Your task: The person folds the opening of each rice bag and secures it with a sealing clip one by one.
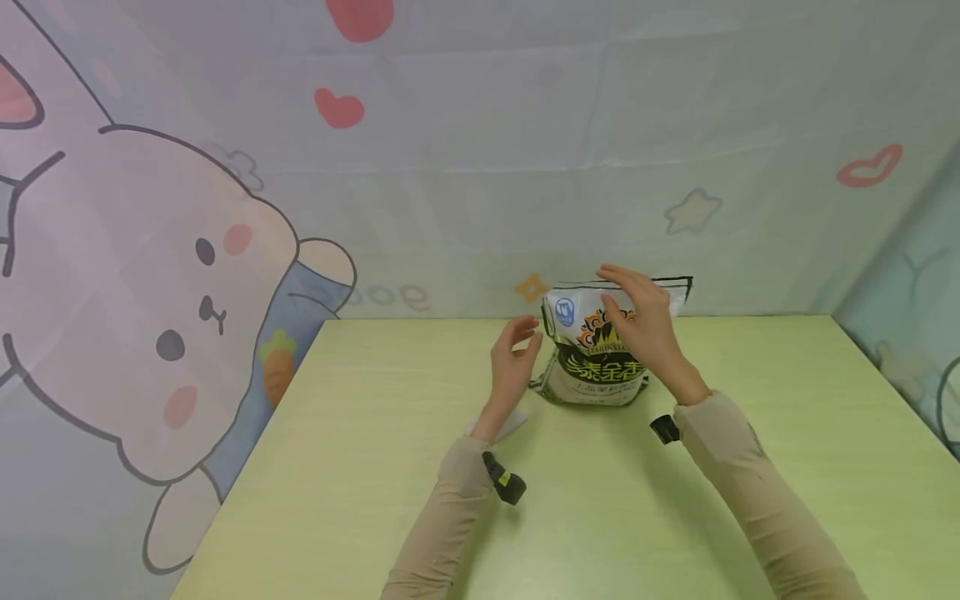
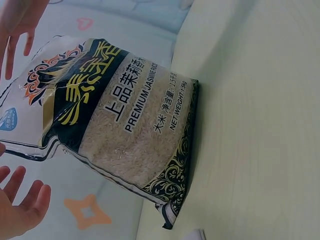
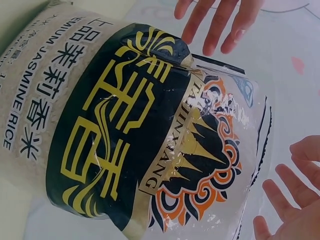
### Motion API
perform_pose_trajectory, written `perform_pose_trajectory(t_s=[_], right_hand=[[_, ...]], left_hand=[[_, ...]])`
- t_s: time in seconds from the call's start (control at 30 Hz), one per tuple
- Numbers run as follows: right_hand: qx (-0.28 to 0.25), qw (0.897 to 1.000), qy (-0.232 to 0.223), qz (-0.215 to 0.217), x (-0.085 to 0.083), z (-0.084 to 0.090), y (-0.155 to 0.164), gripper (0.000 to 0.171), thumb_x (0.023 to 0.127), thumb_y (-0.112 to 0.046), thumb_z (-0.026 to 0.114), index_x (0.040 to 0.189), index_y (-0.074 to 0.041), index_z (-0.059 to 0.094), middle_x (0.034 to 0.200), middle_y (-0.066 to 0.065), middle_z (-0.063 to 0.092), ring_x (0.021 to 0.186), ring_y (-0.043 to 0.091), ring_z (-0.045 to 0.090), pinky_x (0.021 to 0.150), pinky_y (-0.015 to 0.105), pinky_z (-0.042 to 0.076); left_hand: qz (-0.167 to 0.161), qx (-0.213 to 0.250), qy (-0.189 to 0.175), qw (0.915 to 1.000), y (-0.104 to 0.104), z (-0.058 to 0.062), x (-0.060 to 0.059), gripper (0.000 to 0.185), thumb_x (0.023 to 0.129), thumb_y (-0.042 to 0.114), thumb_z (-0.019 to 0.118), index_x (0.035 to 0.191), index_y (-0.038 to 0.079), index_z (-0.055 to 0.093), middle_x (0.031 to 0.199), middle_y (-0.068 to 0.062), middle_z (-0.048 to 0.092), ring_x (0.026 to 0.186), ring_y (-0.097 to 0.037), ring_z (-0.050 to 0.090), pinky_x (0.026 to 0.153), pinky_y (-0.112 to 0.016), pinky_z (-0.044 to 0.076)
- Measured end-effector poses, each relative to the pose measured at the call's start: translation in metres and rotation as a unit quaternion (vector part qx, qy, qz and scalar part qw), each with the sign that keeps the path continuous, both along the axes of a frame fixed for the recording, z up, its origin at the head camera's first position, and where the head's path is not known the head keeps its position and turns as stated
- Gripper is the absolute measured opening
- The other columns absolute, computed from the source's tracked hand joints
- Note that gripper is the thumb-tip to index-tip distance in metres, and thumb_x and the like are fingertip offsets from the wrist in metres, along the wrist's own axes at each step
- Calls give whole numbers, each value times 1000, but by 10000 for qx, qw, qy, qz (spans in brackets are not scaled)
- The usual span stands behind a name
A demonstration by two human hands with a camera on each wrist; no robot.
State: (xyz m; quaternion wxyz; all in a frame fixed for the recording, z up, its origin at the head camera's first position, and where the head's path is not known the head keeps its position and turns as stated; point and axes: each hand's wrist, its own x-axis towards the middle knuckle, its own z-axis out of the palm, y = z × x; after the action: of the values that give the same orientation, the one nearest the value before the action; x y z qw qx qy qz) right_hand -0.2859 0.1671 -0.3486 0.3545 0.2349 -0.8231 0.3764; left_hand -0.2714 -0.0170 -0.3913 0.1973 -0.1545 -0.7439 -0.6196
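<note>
Neither grip has closed: my right hand (image 1: 645, 329) hovers with fingers spread and relaxed in front of the upper face of the rice bag (image 1: 600, 354), and from the right wrist view I see a gap of background between fingertips and plastic, so I read it as released and not touching — though the head view alone would not settle that. My left hand (image 1: 513, 367) is open too, palm turned toward the bag's left edge, near it but apart. Between the two open grips the rice bag stands upright on its base at the far side of the table (image 1: 375, 467), close to the printed backdrop (image 1: 165, 275); its top flap rises clear and slack above the packed grain. It is a soft, heavy pouch, so I judge the good way to take it is from both sides at once, palms low enough to press the filled part instead of the empty flap, which would only crumple and let the weight sag. I would close in evenly; a push from one side alone could tip it toward the backdrop or slide it on the smooth table. Just below my left wrist a small pale scrap (image 1: 502, 427) lies on the table, well out of the way. Further out, the wrist cameras (image 1: 506, 483) sit on both beige sleeves (image 1: 757, 492).
</note>
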Motion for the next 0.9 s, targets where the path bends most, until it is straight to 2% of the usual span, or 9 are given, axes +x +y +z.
perform_pose_trajectory(t_s=[0.23,0.4,0.63,0.9], right_hand=[[22,9999,-100,-20,-2,2,-4,31,84,-2,57,115,-4,58,119,16,57,110,33,47,86,55,25],[78,9998,-182,-32,-3,4,-7,31,85,-4,56,116,-6,58,118,16,58,110,32,47,84,53,23],[188,9994,-256,-128,-11,8,-10,28,86,-5,56,113,-6,59,114,15,59,106,31,48,88,55,21],[255,9987,-404,-171,-19,9,-12,25,85,-4,56,110,-5,61,113,16,60,106,32,48,89,57,20]], left_hand=[[81,155,-83,9998,1,-2,-2,23,86,-1,54,107,-9,54,107,-25,59,97,-36,58,71,-29,53],[49,236,-104,9997,2,-3,-4,23,85,-1,53,106,-11,54,106,-27,59,96,-37,58,69,-25,52],[78,305,-123,9994,5,-2,-12,22,85,-1,54,104,-11,55,105,-27,59,94,-38,58,68,-24,51],[65,271,-221,9994,7,-2,-15,22,86,0,53,105,-10,55,106,-26,60,94,-38,58,68,-25,51]])
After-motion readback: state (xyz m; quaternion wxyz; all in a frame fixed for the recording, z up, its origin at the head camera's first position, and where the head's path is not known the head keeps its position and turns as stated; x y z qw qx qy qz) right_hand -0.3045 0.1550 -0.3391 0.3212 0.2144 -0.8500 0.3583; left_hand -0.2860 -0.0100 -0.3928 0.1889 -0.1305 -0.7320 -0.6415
